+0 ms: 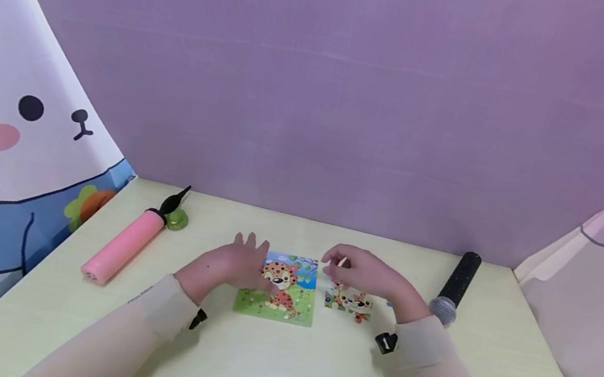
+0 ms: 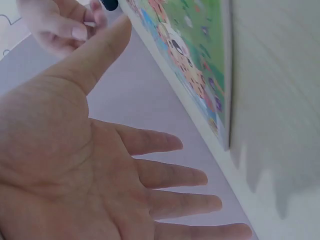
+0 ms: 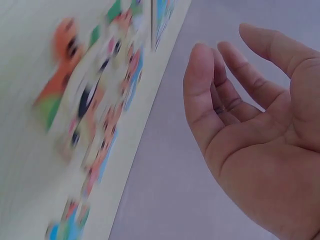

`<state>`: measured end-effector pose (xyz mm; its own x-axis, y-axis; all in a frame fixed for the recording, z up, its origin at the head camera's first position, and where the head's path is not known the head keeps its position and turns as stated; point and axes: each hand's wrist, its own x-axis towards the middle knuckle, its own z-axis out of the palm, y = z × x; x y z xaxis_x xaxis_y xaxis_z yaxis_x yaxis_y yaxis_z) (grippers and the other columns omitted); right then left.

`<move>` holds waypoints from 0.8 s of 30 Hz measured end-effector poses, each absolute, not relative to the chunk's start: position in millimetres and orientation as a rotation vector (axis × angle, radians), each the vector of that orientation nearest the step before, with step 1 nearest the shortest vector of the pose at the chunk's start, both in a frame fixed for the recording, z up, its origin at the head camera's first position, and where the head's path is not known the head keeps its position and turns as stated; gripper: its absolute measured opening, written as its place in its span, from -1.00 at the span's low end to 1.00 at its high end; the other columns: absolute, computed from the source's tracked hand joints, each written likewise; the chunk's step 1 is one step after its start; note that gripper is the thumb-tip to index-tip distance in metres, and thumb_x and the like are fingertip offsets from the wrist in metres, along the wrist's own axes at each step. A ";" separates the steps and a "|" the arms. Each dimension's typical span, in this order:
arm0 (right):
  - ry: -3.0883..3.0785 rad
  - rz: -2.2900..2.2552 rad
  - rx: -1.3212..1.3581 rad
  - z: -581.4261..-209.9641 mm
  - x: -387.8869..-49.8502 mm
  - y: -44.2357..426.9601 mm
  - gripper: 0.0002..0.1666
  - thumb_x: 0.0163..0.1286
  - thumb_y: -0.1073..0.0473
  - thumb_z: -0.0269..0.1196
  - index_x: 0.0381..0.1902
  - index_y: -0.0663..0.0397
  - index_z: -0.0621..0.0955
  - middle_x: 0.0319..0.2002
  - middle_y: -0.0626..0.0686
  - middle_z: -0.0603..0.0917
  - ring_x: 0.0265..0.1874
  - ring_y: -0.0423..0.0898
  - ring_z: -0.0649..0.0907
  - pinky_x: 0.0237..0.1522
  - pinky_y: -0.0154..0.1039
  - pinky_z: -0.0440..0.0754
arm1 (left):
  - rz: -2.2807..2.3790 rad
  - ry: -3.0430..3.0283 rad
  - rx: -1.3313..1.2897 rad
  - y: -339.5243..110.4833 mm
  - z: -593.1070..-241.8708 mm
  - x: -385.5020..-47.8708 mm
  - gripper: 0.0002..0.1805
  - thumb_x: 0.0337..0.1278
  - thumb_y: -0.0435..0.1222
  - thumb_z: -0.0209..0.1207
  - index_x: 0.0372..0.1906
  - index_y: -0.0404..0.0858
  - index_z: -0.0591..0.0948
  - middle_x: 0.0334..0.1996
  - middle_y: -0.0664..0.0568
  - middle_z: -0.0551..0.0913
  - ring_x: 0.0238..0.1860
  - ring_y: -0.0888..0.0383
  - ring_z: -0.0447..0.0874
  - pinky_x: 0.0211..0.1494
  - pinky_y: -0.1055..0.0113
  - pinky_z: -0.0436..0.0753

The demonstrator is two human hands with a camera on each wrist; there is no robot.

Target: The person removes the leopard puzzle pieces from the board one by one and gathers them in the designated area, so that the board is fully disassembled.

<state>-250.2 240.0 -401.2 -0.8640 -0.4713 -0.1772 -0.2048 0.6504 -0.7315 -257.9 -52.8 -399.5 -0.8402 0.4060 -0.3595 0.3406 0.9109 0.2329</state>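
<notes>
A flat picture board lies on the table, showing a spotted leopard cub on green grass under a blue sky. My left hand hovers at its left side, partly covering it, with fingers spread in the left wrist view and nothing in the palm. Right of the board lie loose jigsaw pieces with leopard parts on them, blurred in the right wrist view. Above these pieces is my right hand. Its fingers bend loosely, the thumb stands apart, and they hold nothing.
A pink hand pump with a black nozzle lies at the left, beside a small green object. On the right lies a black microphone with a grey head. A purple cloth hangs behind the table.
</notes>
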 end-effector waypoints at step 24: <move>2.515 -0.987 -0.554 -431.8 -269.7 182.4 -0.52 0.44 0.18 0.42 0.25 0.19 0.63 0.08 0.12 0.72 0.02 -0.07 0.71 0.18 -0.07 0.75 | 0.105 2.709 0.385 -35.5 -422.3 -255.4 0.55 -0.05 0.68 0.14 0.70 -0.45 0.06 0.73 -0.42 -0.05 0.77 -0.33 -0.10 0.45 -0.54 0.47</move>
